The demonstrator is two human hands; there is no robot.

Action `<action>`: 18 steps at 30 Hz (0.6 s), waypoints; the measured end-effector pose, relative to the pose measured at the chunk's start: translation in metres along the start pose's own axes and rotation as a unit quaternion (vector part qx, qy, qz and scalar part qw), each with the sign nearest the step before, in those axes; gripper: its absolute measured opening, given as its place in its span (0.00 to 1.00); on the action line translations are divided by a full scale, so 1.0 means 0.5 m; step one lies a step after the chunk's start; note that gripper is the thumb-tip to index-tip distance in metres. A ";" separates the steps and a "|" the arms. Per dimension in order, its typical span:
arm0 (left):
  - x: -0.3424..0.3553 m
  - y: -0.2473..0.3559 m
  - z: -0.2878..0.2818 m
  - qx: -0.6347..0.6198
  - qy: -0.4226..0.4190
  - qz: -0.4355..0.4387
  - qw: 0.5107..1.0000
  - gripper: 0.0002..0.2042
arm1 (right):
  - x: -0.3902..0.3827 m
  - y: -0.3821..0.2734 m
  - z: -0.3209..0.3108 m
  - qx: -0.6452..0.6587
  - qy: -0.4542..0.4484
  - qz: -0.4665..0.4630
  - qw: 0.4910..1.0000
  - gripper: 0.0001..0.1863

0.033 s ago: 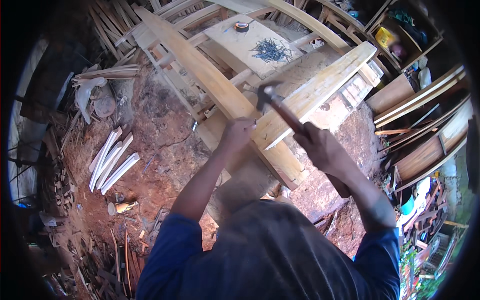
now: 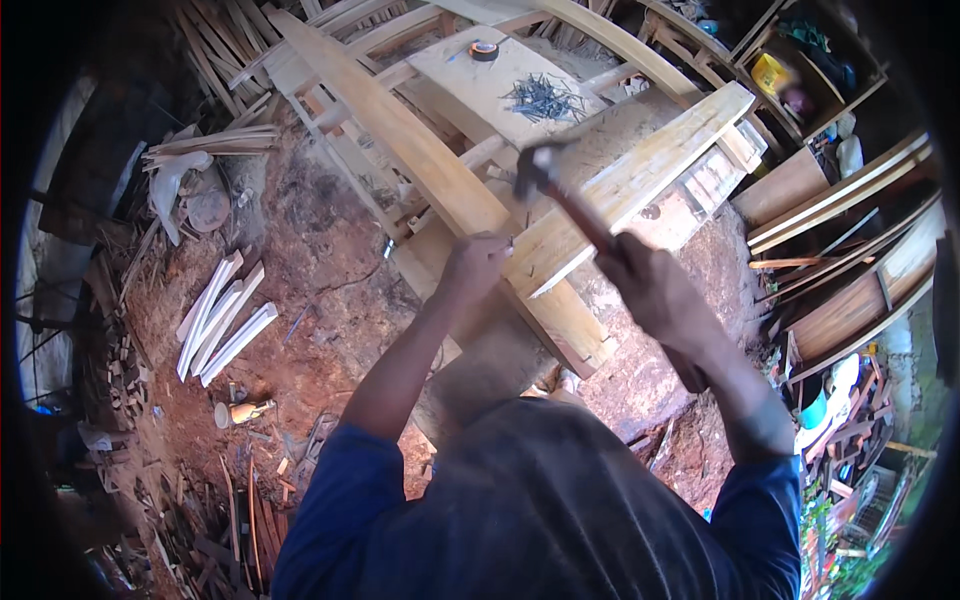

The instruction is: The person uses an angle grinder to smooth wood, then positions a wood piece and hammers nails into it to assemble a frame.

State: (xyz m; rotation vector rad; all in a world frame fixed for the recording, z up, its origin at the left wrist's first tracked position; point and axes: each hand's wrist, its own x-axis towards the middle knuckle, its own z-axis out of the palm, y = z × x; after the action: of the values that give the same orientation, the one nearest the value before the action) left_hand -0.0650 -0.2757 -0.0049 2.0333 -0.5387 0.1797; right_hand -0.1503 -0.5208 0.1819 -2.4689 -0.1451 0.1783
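Observation:
My right hand (image 2: pixel 655 290) is wrapped round the wooden handle of a claw hammer (image 2: pixel 580 217), its dark head raised over the boards. My left hand (image 2: pixel 475 265) is closed in a pinch at the corner where a pale wide board (image 2: pixel 630 185) meets a long wooden beam (image 2: pixel 420 150). At its fingertips is a small nail (image 2: pixel 512 243), mostly hidden. Another nail (image 2: pixel 531 268) seems to stick up from the board's near end. Farther off, a heap of nails (image 2: pixel 545 98) and a black and orange tape measure (image 2: pixel 484 50) lie on a flat panel (image 2: pixel 445 75).
The beam and board rest on a wooden frame. White-edged wood strips (image 2: pixel 225 320) and a small jar (image 2: pixel 240 413) lie on the dirt floor at left. Offcuts (image 2: pixel 230 530) pile up at lower left. Curved wooden pieces (image 2: pixel 860 290) and a shelf with a yellow container (image 2: pixel 770 75) stand at right.
My right hand and the hammer handle have shifted slightly right, and the hammer head sits a little differently. My left hand stays in place.

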 end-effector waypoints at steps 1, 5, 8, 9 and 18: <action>-0.016 0.002 -0.011 0.026 -0.020 -0.030 0.999 0.06 | 0.002 -0.037 -0.023 0.022 0.021 -0.023 0.999 0.16; -0.026 -0.022 -0.014 0.014 0.003 0.001 1.000 0.04 | -0.003 -0.108 -0.037 0.025 0.119 -0.079 0.989 0.12; -0.003 -0.003 0.011 -0.003 -0.003 -0.011 1.000 0.03 | -0.008 0.025 0.055 -0.046 0.000 -0.043 0.998 0.13; -0.002 -0.006 0.009 -0.014 0.005 0.007 1.000 0.03 | -0.003 0.029 0.061 -0.087 -0.057 -0.086 0.991 0.13; -0.074 -0.029 0.007 -0.044 0.081 -0.158 0.983 0.08 | 0.006 -0.124 -0.141 0.226 0.232 -0.069 0.944 0.13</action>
State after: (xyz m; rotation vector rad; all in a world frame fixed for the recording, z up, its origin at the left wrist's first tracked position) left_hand -0.0918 -0.2616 -0.0310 1.9663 -0.1170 0.1262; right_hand -0.1395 -0.5143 0.2749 -1.9687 -0.0625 -0.3898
